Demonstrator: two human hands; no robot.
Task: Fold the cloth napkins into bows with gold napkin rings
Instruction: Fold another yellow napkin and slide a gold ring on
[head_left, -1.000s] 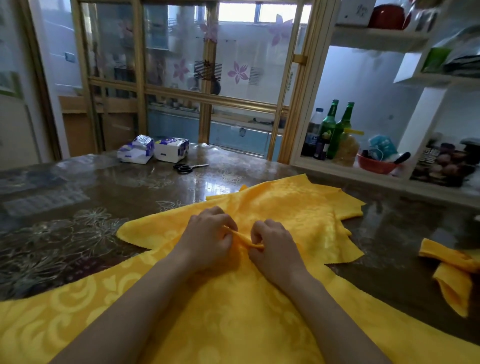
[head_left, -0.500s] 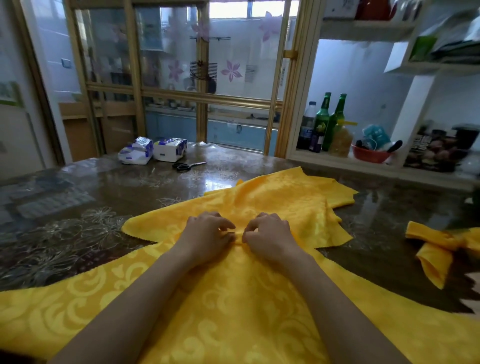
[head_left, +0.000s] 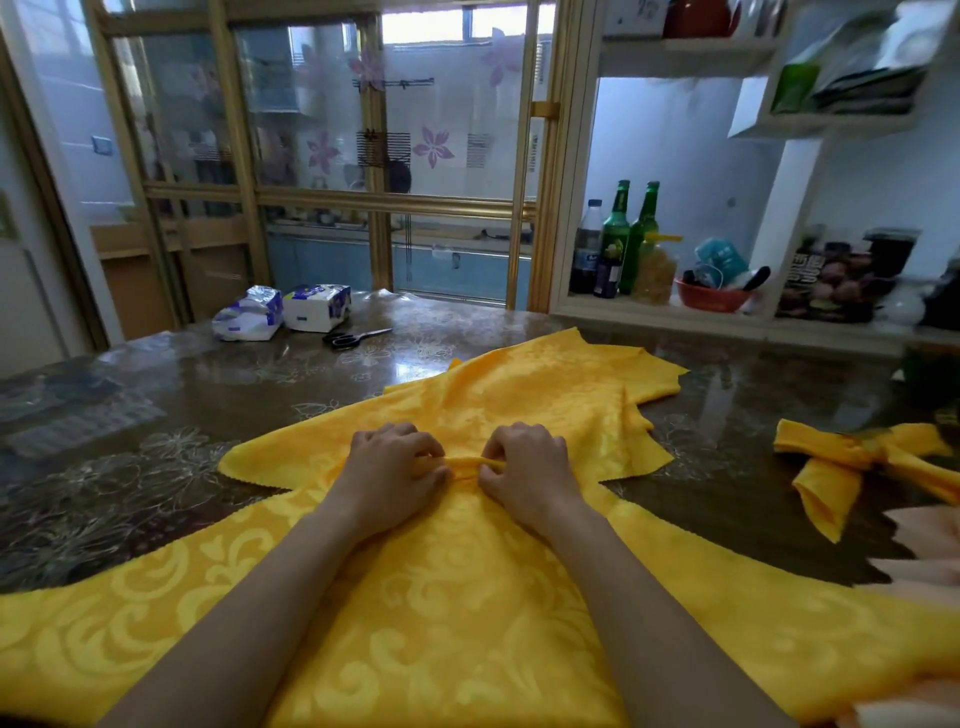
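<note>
Napkins (head_left: 519, 395) were yellow, damask scrolls; table (head_left: 156, 467) dark brown, pale floral; bottles (head_left: 628, 234) green; bowl (head_left: 711, 300) red.

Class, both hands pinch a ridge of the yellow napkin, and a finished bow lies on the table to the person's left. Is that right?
No. The head view shows the finished bow on the person's right, not left. The left hand and right hand do pinch a ridge of the yellow napkin.
</note>
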